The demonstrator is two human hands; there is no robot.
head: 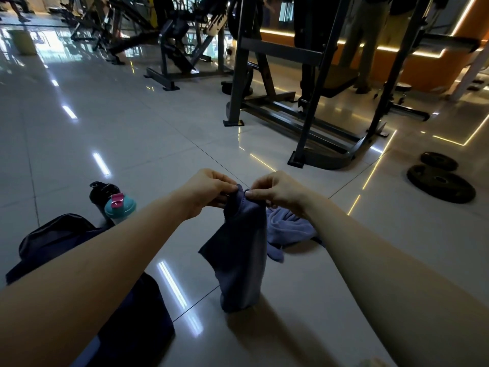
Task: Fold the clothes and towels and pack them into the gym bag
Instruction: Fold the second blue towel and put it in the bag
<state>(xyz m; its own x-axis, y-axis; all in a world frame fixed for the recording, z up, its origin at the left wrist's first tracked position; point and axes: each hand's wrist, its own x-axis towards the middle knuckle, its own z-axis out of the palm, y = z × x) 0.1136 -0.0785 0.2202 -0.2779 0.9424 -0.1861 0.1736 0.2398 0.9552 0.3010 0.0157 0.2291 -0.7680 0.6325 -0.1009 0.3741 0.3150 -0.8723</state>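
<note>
Towel (242,250) hangs unfolded, pinched at its top by left hand (209,190) and right hand (279,190); another cloth (288,229) waits, bag (55,239) unpacked.

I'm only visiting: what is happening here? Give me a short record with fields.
Place: tiled gym floor
Left hand: pinches top edge of the dark blue cloth
Right hand: pinches the same edge
Cloth: hangs down, lower end touching the floor
Second towel: lighter, crumpled on floor behind it
Gym bag: dark, on the floor at left
Bottles: black bottle and teal bottle beside the bag
Weight plates: two, at right
</note>
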